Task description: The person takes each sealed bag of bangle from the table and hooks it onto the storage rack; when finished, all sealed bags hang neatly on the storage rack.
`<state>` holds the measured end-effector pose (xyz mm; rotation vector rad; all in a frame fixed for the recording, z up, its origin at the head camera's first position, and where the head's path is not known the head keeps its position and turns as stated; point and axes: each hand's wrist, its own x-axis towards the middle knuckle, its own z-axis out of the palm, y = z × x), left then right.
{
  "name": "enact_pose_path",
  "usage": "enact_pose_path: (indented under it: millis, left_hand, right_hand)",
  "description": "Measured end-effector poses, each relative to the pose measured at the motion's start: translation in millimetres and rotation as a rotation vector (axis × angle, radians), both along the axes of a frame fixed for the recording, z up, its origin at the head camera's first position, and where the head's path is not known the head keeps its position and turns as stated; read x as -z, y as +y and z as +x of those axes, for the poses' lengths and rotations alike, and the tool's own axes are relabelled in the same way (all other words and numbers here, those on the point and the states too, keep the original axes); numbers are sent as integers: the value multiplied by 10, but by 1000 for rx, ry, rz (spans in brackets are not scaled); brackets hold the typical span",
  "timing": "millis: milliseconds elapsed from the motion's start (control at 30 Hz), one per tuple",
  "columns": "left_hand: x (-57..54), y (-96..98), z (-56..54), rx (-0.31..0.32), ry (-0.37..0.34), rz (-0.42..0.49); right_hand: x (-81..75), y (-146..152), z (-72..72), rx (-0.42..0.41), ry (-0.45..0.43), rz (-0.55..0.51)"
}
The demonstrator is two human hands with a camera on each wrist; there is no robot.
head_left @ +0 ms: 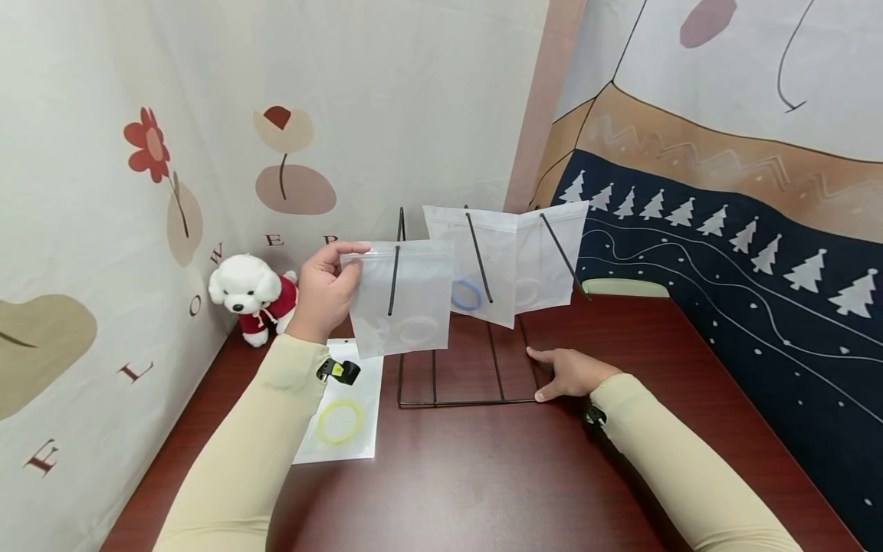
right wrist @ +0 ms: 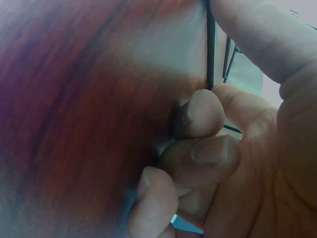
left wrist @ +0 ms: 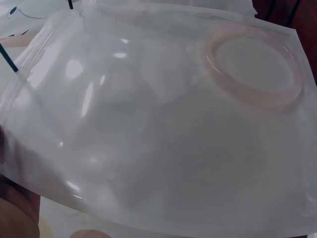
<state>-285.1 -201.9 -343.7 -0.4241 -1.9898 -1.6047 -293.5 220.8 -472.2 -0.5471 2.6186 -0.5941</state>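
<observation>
My left hand (head_left: 327, 287) pinches the upper left corner of a clear zip bag (head_left: 372, 330). A black prong of the wire rack (head_left: 455, 404) passes through the bag near its top. A pale pink ring (left wrist: 277, 99) shows inside it in the left wrist view. My right hand (head_left: 579, 372) grips the rack's base at its front right corner; in the right wrist view its fingers are curled beside the black wire (right wrist: 210, 49). On the other prongs hang a bag (head_left: 497, 253) with a blue ring (head_left: 465, 294) and a bag (head_left: 559, 268) with a faint ring.
Left of the rack, another bag (head_left: 366, 429) with a yellow ring (head_left: 339, 422) lies flat on the dark red table (head_left: 441, 491), partly behind my left forearm. A white toy dog (head_left: 244, 284) in red sits at the back left. Printed curtains stand close behind and at both sides.
</observation>
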Motion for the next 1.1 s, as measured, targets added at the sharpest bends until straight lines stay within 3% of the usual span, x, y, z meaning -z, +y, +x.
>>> enact_pose_path:
  millis: [200,533,633,733,867,1100]
  left_hand:
    - [3,7,-79,13,-2,16]
    - [-41,18,-173,-26,-43,3]
    - [-136,64,-116,-39,-62,-10]
    - [-147,74,-130,-50,-68,-21]
    - [-78,42,-250,-61,-69,-18]
    - [-104,52,-325,-73,-96,-5]
  right_hand:
    - [-7,-13,7,0,-1,-1]
    - [-23,-15,28,0,-1,1]
    - [-26,-7,30,-4,3,1]
    - [-23,-6,28,9,-5,-2]
    - [-21,-6,30,9,-5,-3]
    - [-11,-4,24,13,-11,-3]
